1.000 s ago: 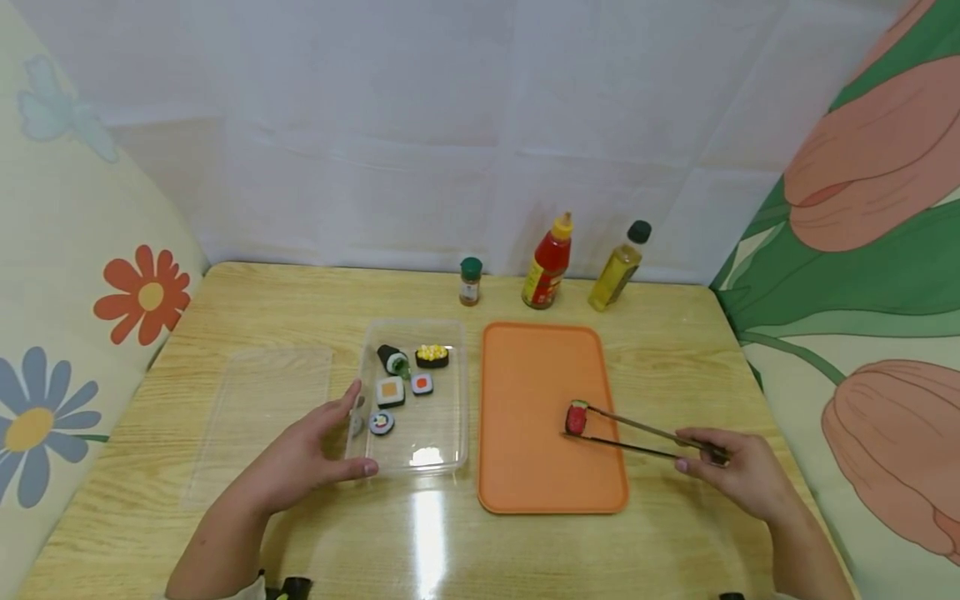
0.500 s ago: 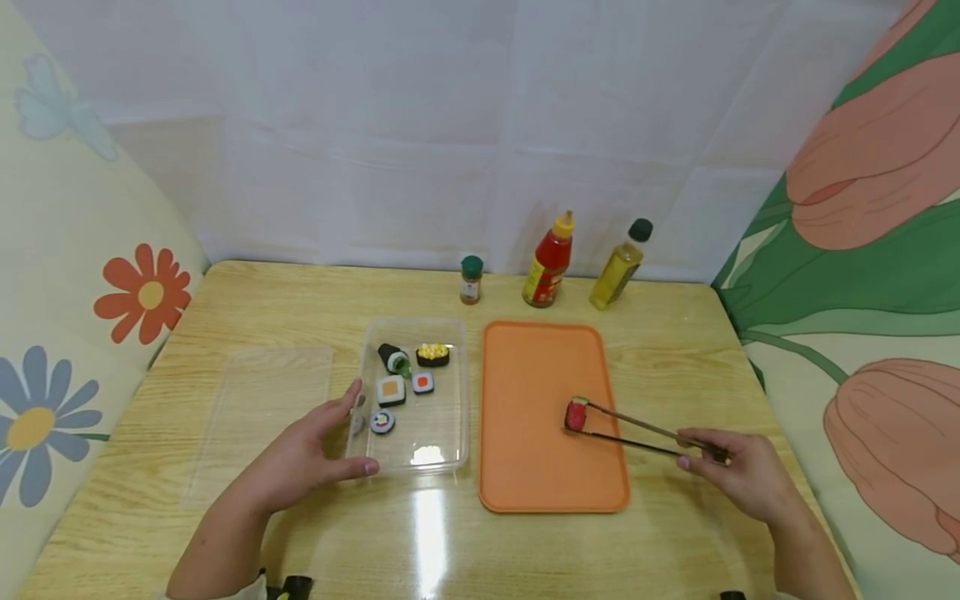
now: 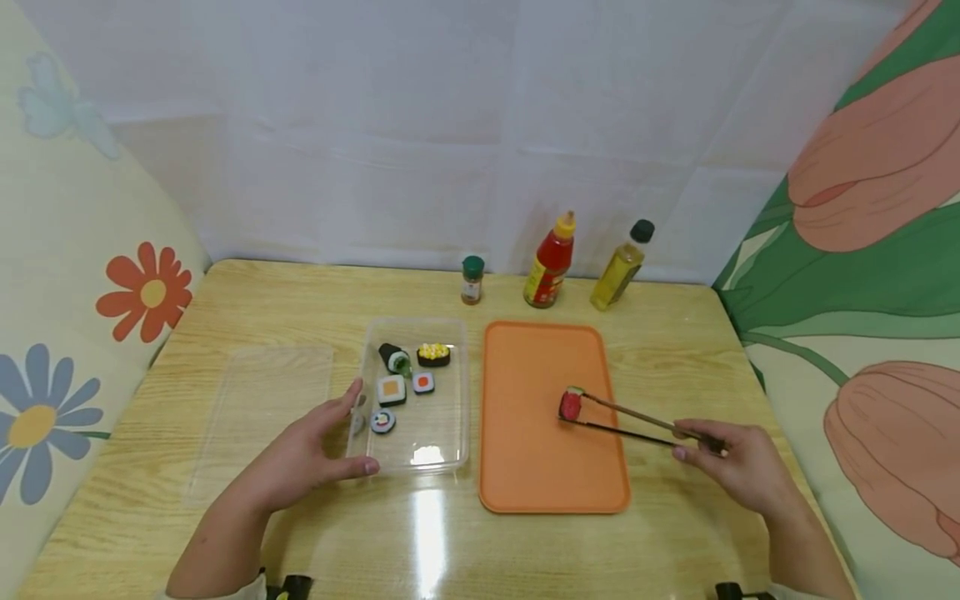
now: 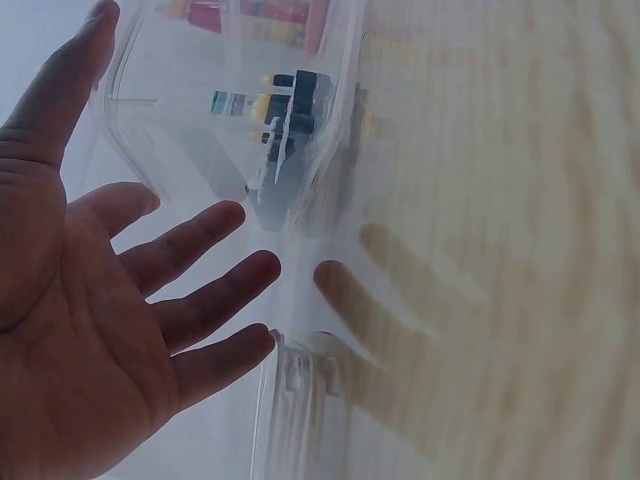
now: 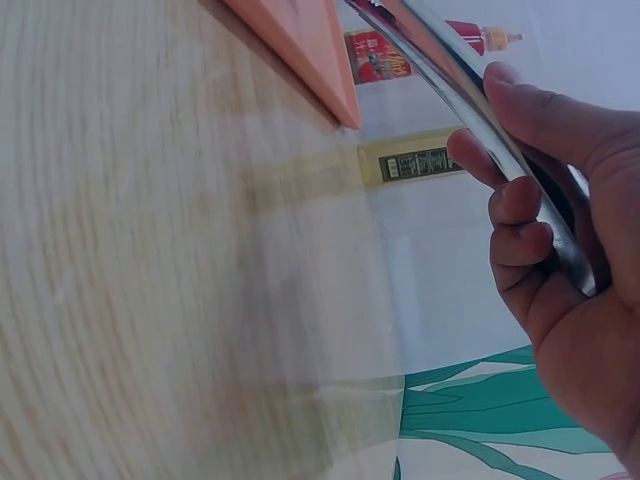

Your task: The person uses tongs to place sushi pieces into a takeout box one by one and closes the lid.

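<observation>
My right hand (image 3: 738,467) grips metal tongs (image 3: 630,412). Their tips hold a red-topped sushi piece (image 3: 570,406) with a dark wrap over the orange tray (image 3: 525,467). In the right wrist view, fingers curl round the shiny tongs (image 5: 490,125). My left hand (image 3: 311,458) is spread at the left side of a clear plastic box (image 3: 442,429), thumb by its near left corner. Inside the box lie a hand roll (image 3: 395,359), a corn-topped sushi (image 3: 433,355), a square roll (image 3: 391,390), a small red-centred roll (image 3: 423,382) and a round roll (image 3: 382,421).
A clear lid (image 3: 262,417) lies flat on the wooden table left of the box. Along the back stand a green-capped spice jar (image 3: 472,281), a red sauce bottle (image 3: 550,265) and an oil bottle (image 3: 621,268). A white cloth (image 3: 360,167) hangs behind.
The tongs and the red-topped sushi have shifted slightly left and toward the back over the tray, with my right hand following. My left hand stays at the box.
</observation>
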The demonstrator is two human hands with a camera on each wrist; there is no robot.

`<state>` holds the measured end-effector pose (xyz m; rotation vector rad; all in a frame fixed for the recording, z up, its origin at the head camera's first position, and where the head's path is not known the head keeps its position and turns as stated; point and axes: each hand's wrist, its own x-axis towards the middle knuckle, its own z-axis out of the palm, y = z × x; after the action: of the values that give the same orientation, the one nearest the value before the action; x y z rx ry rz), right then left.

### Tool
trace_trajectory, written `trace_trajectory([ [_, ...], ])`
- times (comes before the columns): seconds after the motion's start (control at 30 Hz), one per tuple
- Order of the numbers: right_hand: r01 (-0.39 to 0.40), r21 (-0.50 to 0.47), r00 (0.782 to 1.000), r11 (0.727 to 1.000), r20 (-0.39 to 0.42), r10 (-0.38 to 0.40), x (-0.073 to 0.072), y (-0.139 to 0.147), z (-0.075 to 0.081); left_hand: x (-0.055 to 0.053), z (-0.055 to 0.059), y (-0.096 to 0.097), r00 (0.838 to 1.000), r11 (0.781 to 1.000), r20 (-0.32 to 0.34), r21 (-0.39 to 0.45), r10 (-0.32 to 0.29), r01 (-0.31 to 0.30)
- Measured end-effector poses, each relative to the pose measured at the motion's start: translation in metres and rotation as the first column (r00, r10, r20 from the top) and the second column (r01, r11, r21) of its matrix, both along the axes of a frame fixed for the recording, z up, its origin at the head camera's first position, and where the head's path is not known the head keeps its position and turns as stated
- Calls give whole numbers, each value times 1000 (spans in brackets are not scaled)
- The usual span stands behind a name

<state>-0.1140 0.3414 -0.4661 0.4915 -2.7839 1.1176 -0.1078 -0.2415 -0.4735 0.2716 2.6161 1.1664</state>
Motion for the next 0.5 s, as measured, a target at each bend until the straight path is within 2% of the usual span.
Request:
trace_trajectory([
  [0.5, -85, -20, 995, 996, -54, 84, -23, -13, 15, 0, -3, -2, 1000, 1000, -22, -7, -5, 5],
])
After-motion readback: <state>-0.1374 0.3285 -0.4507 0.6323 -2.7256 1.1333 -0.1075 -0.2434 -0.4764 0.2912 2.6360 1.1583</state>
